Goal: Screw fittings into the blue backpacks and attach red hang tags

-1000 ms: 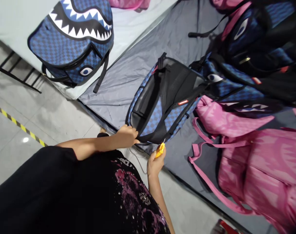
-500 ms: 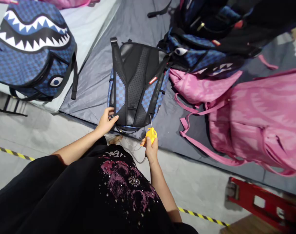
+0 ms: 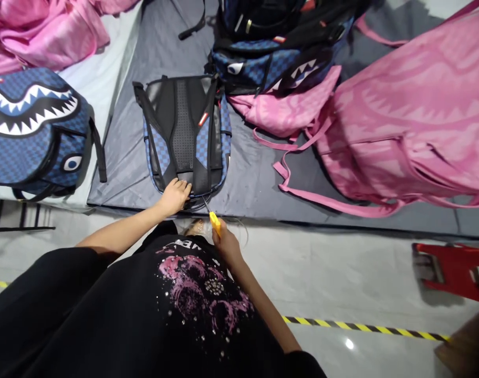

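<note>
A black-backed backpack (image 3: 181, 126) with blue-checked sides lies strap side up on the grey-covered surface. My left hand (image 3: 175, 197) presses on its near edge, the fingers bent and closed over the base of a strap. In my right hand (image 3: 227, 242) is a yellow tool with a thin metal tip (image 3: 215, 223); its exact kind is unclear. The tip points at the near edge of the backpack, close to a black loop, and I cannot tell whether it touches. A thin cord hangs near my right hand.
On the left lies a blue-checked backpack with a shark mouth (image 3: 34, 115). Other blue backpacks (image 3: 255, 65) are piled behind. A large pink bag (image 3: 416, 126) with loose straps lies to the right. A red object (image 3: 456, 270) stands on the floor beyond the striped tape (image 3: 365, 329).
My left hand has moved from the backpack's left corner to the middle of its near edge. The yellow tool has gone from the right corner towards that same edge. The view has shifted right.
</note>
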